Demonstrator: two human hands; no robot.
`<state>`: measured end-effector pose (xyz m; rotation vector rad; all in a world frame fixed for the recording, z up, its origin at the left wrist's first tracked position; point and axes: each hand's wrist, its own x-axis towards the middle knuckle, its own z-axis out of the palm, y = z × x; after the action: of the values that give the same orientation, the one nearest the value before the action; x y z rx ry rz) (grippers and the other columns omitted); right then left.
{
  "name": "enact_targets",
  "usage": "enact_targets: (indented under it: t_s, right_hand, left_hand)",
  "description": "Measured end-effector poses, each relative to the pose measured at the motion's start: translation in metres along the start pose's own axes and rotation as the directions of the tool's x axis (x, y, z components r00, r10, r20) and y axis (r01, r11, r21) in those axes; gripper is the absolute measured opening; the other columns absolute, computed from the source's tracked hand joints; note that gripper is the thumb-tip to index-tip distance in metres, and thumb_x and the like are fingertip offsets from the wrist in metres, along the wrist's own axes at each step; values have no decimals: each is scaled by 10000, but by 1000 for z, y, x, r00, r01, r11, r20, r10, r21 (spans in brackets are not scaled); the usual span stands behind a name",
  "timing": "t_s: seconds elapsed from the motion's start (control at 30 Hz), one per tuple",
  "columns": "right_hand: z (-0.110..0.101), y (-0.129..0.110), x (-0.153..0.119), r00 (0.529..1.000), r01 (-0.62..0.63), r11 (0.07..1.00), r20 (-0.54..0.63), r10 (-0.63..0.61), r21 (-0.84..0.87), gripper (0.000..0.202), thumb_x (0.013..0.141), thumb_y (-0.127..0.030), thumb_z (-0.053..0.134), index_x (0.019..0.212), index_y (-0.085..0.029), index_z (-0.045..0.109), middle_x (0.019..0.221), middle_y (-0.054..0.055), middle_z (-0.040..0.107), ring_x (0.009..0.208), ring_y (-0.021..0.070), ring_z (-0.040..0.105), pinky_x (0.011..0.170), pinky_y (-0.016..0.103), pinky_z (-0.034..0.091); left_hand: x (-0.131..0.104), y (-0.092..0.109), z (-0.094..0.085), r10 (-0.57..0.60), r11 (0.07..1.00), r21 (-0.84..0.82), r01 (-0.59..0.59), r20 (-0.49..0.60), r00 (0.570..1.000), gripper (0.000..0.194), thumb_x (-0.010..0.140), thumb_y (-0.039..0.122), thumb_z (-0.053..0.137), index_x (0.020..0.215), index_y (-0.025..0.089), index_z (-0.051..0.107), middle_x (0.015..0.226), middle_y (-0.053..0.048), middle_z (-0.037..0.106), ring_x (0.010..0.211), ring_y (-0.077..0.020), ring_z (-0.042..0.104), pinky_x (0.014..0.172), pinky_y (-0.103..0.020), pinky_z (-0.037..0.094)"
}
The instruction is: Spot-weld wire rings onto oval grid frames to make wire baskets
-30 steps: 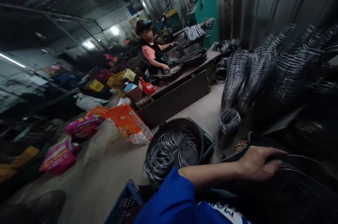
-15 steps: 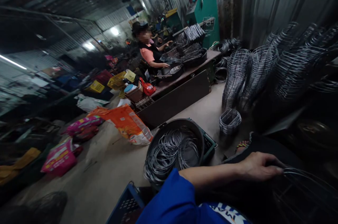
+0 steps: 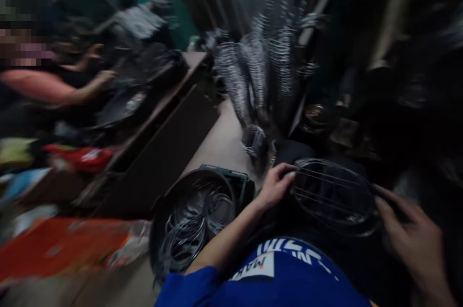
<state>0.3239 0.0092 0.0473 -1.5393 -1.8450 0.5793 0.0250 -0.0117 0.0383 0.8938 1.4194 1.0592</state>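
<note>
Near right, I pinch the wire rack (image 3: 334, 178) with left hand (image 3: 275, 186); right hand (image 3: 414, 232) half-curled at its edge, grip unclear. Tub (image 3: 155, 244) stands left, wire stacks (image 3: 234, 73) far.

The floor (image 3: 224, 126) carries the black tub (image 3: 156, 220), loose wire rings (image 3: 186, 232) heaped in it, and a green crate (image 3: 243, 180) at the tub's far edge. Beyond the tub stand tall stacks of wire frames (image 3: 235, 77), with a short stack (image 3: 254, 140) nearer. An orange bag (image 3: 72, 242) lies left of the tub. A dark bench (image 3: 168, 140), beyond and left, carries a blurred basin (image 3: 115, 113) and a red bag (image 3: 85, 156). Right of the tub, my dark lap (image 3: 296, 148) is under the oval wire rack (image 3: 327, 175) I hold; I can't tell if they touch.
</note>
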Motion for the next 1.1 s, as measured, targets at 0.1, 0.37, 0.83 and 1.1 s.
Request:
enact_targets:
  t_s: [0.1,0.37,0.83,1.1]
  right_hand:
    - [5,5,0,998,-62,998,-24,63,8,316,990,-436,579,1224,-285,725,1148,76,715,1009,247,684,856,377,541]
    - [10,10,11,991,-130,981,56,123,145,319,1018,-393,531,1225,-247,725,1068,66,701,771,168,659,696,301,539]
    - [13,24,5,979,-171,982,123,161,80,360,1009,-392,520,1292,-259,697,1200,72,706,1083,238,671,972,388,557]
    - [23,43,0,973,-167,975,187,139,146,399,1005,-337,533,1386,-285,640,1183,64,687,1080,206,668,1016,371,527]
  left_hand:
    - [5,2,-1,-22,1000,-12,22,19,1000,426,904,432,642,1219,146,672,910,-53,745,618,-117,603,617,-236,538]
    - [2,-6,0,119,962,239,-133,72,990,453,978,364,541,1376,161,617,1406,-94,642,1337,-247,577,1195,-412,413]
    - [0,-27,1,142,902,401,-158,70,987,465,1019,321,471,1462,196,537,1485,-82,573,1382,-218,541,1192,-377,422]
    - [6,-30,-4,185,828,508,-238,153,971,479,1014,275,462,1484,197,510,1466,-93,583,1334,-228,588,1149,-366,471]
